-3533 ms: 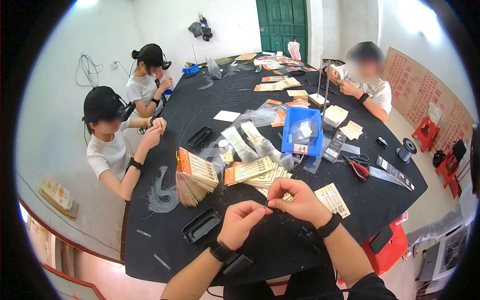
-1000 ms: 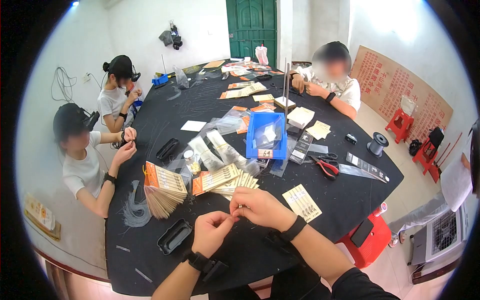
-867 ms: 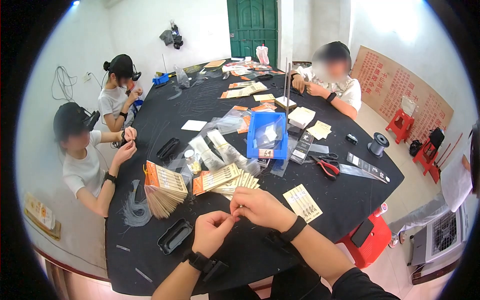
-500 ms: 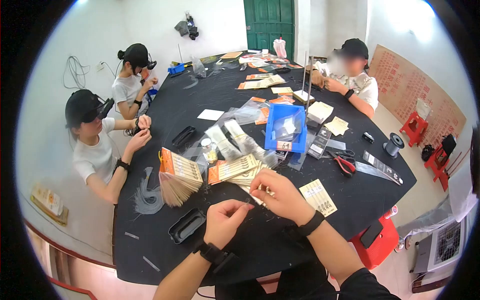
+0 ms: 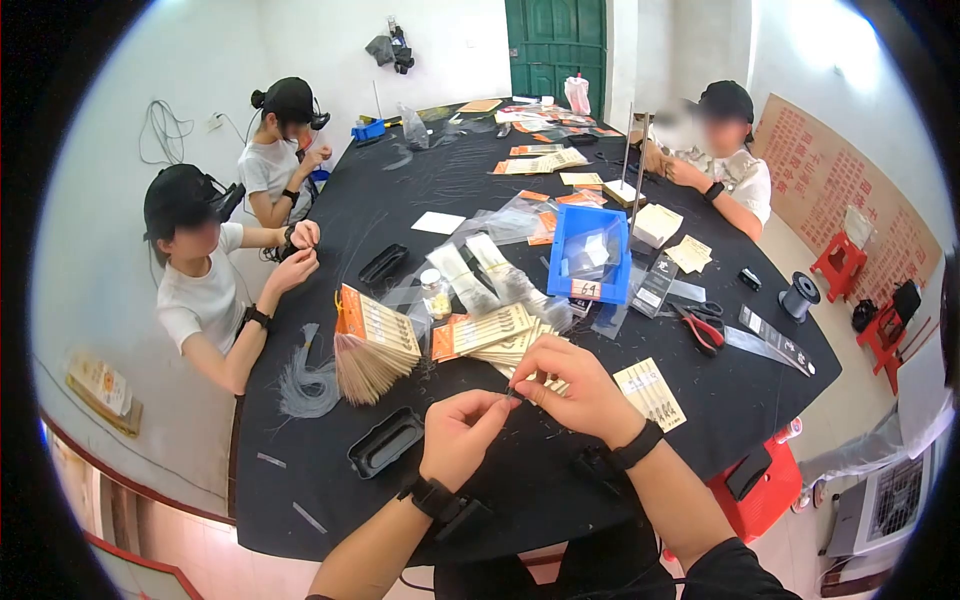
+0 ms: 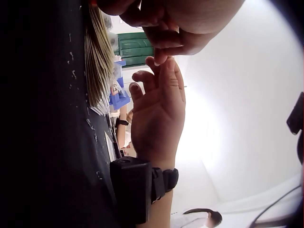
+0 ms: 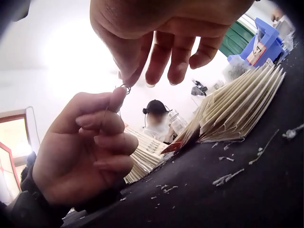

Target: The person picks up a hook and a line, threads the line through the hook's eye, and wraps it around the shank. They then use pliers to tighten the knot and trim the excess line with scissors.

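By a black cloth, the table is covered; a green door is set into the white wall. Three persons in black caps, two black trays and one spool are seen. Above the cloth, a small wire piece is pinched by left hand and right hand, fingertips closed.

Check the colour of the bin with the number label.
The bin is blue; the head view shows it best.
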A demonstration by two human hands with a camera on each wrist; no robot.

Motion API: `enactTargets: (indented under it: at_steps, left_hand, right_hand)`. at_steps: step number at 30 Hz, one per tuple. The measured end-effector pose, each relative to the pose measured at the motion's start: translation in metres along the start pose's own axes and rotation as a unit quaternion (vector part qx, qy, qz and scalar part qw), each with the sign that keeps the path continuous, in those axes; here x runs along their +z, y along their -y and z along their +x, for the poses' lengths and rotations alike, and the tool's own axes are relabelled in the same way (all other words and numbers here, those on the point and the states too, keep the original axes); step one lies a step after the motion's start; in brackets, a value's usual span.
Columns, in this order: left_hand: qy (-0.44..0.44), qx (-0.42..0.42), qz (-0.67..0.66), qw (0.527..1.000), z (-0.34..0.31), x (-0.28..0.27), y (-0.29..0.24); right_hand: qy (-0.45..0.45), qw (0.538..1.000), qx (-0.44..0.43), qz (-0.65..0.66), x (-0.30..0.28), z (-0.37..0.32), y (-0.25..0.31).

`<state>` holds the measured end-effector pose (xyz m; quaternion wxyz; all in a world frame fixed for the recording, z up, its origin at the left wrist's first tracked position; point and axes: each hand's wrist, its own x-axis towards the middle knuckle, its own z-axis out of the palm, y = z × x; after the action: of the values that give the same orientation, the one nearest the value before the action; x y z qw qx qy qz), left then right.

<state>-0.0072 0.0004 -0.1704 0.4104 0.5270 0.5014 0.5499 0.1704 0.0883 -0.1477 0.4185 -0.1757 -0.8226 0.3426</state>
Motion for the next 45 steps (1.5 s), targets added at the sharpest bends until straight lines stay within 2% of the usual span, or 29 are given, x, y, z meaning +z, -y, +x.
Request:
enactTargets:
  at_steps: [9,12,15,18,22,27,45]
  left_hand:
    - [-0.013,-0.018,0.001,1.0,-0.0013,-0.0002,-0.003]
    - [-0.034,0.01,0.059,0.998,-0.0014,0.0008,-0.0038]
    - [-0.036,0.125,0.18,0.975,-0.0004,-0.0009,-0.0068]
    - [-0.041,0.151,0.209,0.965,-0.0002,-0.0003,-0.0095]
    - [-0.036,0.119,0.199,0.972,-0.0002,-0.0015,-0.0071]
    - [-0.036,0.099,0.205,0.973,-0.0005,0.0001,-0.0086]
    - [0.009,0.119,0.266,0.957,0.0016,-0.0029,-0.0056]
  right_hand:
    - [0.003,1.0,-0.005,-0.005,-0.0002,-0.0004,-0.0014]
    - [0.007,1.0,-0.003,-0.01,-0.0004,-0.0001,-0.0007]
    - [0.006,1.0,0.003,-0.008,0.0005,-0.0005,-0.001]
    - [0.001,1.0,0.006,-0.012,0.001,-0.0007,0.0004]
    - [-0.003,1.0,0.015,-0.009,-0.0003,0.0005,0.0039]
    - [0.01,0.999,-0.016,-0.028,-0.0018,0.0009,0.0053]
    - [0.095,0.994,0.011,-0.056,-0.0059,-0.0033,0.0028]
